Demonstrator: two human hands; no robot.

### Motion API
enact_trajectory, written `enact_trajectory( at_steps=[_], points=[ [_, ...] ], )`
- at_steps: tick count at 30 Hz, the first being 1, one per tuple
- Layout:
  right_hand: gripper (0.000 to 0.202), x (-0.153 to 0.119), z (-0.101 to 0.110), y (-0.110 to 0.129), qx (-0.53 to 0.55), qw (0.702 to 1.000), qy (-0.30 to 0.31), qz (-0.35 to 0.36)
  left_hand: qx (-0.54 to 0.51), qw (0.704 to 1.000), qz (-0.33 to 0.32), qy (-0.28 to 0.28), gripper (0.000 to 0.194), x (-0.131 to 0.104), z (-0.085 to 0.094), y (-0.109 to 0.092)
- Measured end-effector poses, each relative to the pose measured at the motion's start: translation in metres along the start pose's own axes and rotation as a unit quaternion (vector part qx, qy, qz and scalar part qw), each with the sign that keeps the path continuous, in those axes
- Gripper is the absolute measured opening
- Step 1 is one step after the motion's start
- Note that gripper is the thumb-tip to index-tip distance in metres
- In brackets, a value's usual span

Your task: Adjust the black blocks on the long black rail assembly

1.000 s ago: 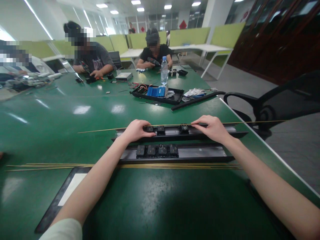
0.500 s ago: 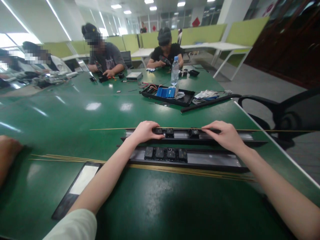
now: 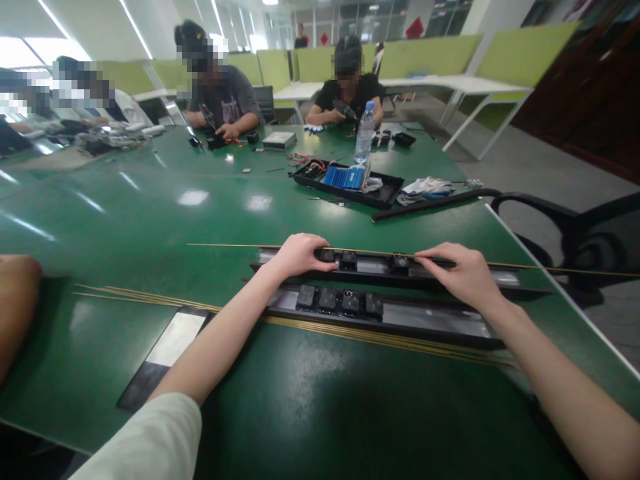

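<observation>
A thin brass-coloured rod (image 3: 373, 252) lies lengthwise along the far black channel (image 3: 370, 274). My right hand (image 3: 459, 268) pinches this rod between thumb and fingers, just right of a small black block (image 3: 399, 263). At the channel's left part, my left hand (image 3: 303, 256) closes round another black block (image 3: 327, 255), its fingers by the rod and its thumb on the near side. A further black block (image 3: 348, 259) sits just right of that thumb. In the nearer channel (image 3: 430, 317) several square black blocks (image 3: 327, 299) stand in a row.
More brass-coloured rods (image 3: 350, 335) lie in front of the nearer channel, partly over a dark flat panel (image 3: 145, 383). Beyond are a black tray (image 3: 383, 193) with a blue finned part, gloves (image 3: 425, 189) and a bottle (image 3: 365, 133). Another person's arm (image 3: 17, 300) rests at left.
The whole view has shifted, so the table appears further right. Both my hands keep nearly the same places on the rod and the far channel. The other person's arm at left has moved slightly.
</observation>
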State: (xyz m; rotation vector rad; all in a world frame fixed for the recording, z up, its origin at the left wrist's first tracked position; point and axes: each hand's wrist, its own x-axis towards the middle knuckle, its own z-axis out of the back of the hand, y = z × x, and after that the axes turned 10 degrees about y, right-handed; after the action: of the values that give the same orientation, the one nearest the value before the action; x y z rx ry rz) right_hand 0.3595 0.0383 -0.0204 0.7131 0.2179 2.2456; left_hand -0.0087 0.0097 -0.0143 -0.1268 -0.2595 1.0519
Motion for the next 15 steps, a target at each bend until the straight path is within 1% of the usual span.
enact_trajectory(
  at_steps=[5,10,15],
  points=[
    [0.020,0.0001,-0.0012,-0.0006,-0.003,1.000,-0.002,0.002,0.005,1.000,-0.003,0.006,0.040,0.0001,0.0004,-0.0007],
    [0.021,-0.0003,-0.0016,0.0004,-0.011,1.000,-0.002,-0.001,0.004,1.000,0.000,-0.006,0.042,-0.0001,-0.0012,-0.0002],
    [0.019,-0.0001,-0.0012,0.0008,-0.021,1.000,-0.001,-0.004,-0.013,1.000,-0.011,0.001,0.041,0.0005,-0.0008,0.0008]
  ],
)
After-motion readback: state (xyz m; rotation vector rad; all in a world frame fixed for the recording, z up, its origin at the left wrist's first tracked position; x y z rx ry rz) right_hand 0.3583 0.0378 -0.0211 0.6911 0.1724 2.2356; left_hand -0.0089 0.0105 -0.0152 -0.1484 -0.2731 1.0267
